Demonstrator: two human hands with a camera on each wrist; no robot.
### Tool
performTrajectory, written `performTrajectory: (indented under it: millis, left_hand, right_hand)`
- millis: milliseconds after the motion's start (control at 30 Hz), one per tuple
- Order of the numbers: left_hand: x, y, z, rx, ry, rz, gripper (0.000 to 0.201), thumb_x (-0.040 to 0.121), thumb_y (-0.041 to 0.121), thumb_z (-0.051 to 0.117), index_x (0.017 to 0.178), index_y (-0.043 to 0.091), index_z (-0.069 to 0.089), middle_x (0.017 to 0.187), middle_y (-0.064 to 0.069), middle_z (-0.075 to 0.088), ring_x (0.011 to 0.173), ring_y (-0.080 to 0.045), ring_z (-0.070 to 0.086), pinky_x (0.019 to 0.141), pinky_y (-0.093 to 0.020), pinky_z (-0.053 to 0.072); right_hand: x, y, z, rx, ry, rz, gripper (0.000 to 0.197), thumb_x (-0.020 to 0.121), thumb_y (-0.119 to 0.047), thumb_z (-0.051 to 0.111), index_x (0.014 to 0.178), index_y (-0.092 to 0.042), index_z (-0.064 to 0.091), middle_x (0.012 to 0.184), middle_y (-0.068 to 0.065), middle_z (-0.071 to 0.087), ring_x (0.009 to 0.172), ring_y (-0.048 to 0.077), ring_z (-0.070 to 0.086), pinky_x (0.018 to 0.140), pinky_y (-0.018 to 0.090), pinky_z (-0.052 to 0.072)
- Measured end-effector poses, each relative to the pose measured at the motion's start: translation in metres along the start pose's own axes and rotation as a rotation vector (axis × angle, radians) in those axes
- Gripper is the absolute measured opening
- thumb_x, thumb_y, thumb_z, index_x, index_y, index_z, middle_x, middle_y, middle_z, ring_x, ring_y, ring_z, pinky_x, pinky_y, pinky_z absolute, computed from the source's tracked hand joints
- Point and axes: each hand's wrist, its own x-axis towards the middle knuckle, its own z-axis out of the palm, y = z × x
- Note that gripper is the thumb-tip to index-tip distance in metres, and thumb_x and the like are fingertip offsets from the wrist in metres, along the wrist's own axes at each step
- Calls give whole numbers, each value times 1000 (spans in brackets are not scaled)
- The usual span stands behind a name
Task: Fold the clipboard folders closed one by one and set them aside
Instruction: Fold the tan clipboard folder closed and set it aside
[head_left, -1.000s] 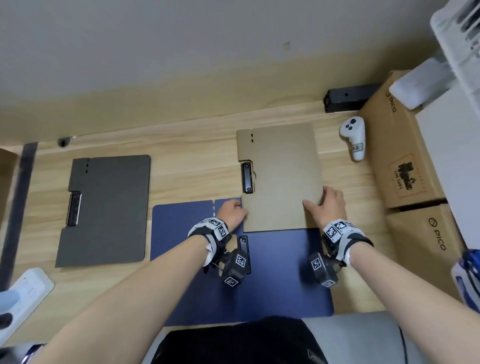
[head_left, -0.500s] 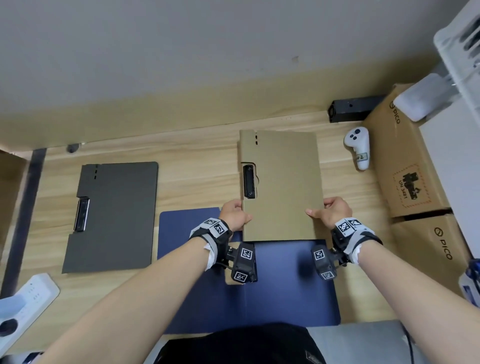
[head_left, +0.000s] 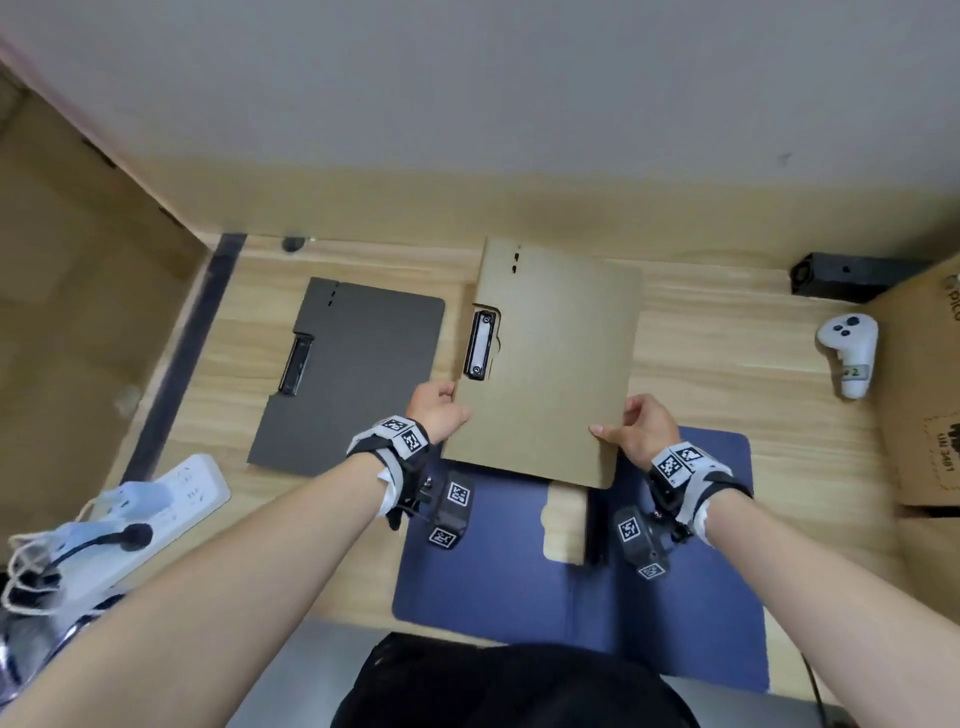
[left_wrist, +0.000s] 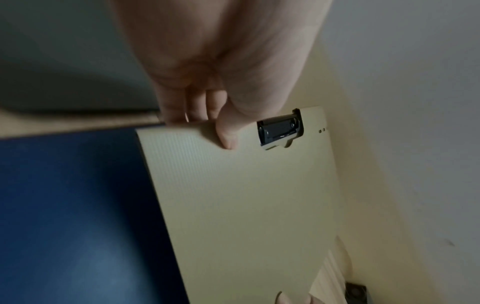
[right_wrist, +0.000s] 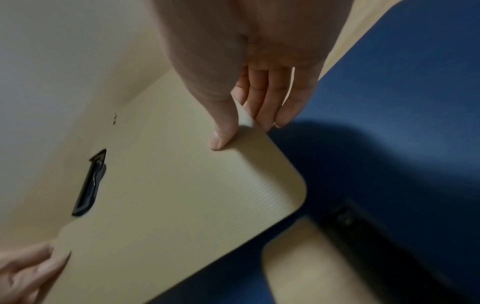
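A closed tan clipboard folder (head_left: 550, 364) (left_wrist: 246, 195) (right_wrist: 182, 195) with a black clip hangs tilted above the desk, held by both hands. My left hand (head_left: 441, 410) (left_wrist: 207, 123) pinches its left edge just below the clip, thumb on top. My right hand (head_left: 631, 428) (right_wrist: 241, 119) pinches its right edge near the lower corner. Beneath it an open blue folder (head_left: 519, 571) (left_wrist: 64, 205) (right_wrist: 389, 102) lies flat on the desk, its clip partly hidden. A closed grey folder (head_left: 358, 374) lies on the desk to the left.
The wooden desk (head_left: 727, 395) meets a wall at the back. A white controller (head_left: 849, 353) and cardboard boxes (head_left: 924, 415) sit at the right, a black box (head_left: 852, 275) at the back right. A white power strip (head_left: 145, 514) with cables lies at the left.
Both hands have lifted the tan folder off the blue one and carried it left, toward the grey folder. The head view has swung right and down.
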Motion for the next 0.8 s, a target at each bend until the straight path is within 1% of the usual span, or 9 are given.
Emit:
performTrajectory:
  millis: [133, 267, 333, 400, 433, 500, 600, 733, 800]
  left_hand:
    - [7, -20, -61, 36, 141, -7, 26, 77, -2, 66, 84, 23, 64, 92, -3, 72, 96, -25, 70, 92, -41, 56]
    - [22, -49, -124, 128, 155, -79, 21, 72, 5, 78, 89, 17, 73, 99, -5, 75, 99, -25, 70, 94, -40, 55]
    - [28, -62, -152, 223, 139, -118, 18, 70, 15, 84, 83, 17, 74, 96, -2, 75, 96, -24, 69, 94, -39, 55]
    - [31, -70, -178, 318, 124, -130, 17, 72, 21, 85, 70, 17, 68, 80, 0, 69, 83, -22, 66, 87, -34, 55]
    - [32, -73, -189, 357, 124, -132, 27, 73, 22, 84, 60, 18, 61, 72, -1, 65, 76, -22, 64, 82, -31, 55]
    - [36, -76, -209, 426, 137, -151, 36, 74, 22, 81, 53, 15, 52, 73, -5, 69, 74, -25, 66, 76, -28, 55]
    - [39, -75, -231, 504, 179, -161, 24, 77, 17, 75, 60, 13, 58, 79, -6, 66, 76, -27, 61, 70, -26, 47]
    - [51, -80, -245, 531, 194, -132, 15, 75, 21, 79, 77, 15, 65, 86, -4, 64, 81, -26, 60, 83, -32, 52]
    - [56, -86, -246, 533, 190, -121, 23, 76, 25, 81, 90, 13, 69, 90, -4, 67, 83, -26, 60, 81, -31, 51]
  right_hand:
    - [-9, -40, 55, -89, -92, -20, 43, 63, -28, 88, 83, -16, 52, 86, 3, 66, 83, 25, 64, 81, 37, 52]
    - [-13, -77, 101, -120, -185, 0, 38, 63, -24, 89, 79, -14, 55, 82, 1, 66, 86, 26, 65, 80, 34, 51]
    - [-17, -93, 121, -152, -219, 6, 37, 64, -23, 88, 80, -15, 56, 85, 1, 67, 88, 25, 65, 81, 34, 51]
    - [-22, -110, 140, -172, -251, 10, 36, 65, -22, 88, 80, -15, 55, 85, 1, 66, 87, 23, 63, 80, 33, 51]
    - [-24, -119, 149, -191, -267, 6, 36, 66, -23, 87, 79, -15, 55, 83, -1, 65, 86, 22, 62, 79, 33, 50]
    - [-26, -133, 169, -233, -274, -2, 37, 65, -29, 87, 78, -16, 54, 83, 0, 64, 86, 23, 62, 78, 34, 51]
    - [-28, -150, 194, -266, -272, 3, 40, 65, -34, 87, 81, -15, 55, 80, -1, 61, 83, 23, 60, 72, 31, 48]
    - [-28, -161, 212, -330, -304, 31, 42, 65, -41, 86, 84, -12, 61, 82, 4, 67, 83, 24, 64, 67, 28, 47]
    - [-29, -165, 215, -383, -320, 31, 40, 67, -44, 84, 80, -15, 60, 79, 3, 67, 81, 23, 65, 65, 27, 46]
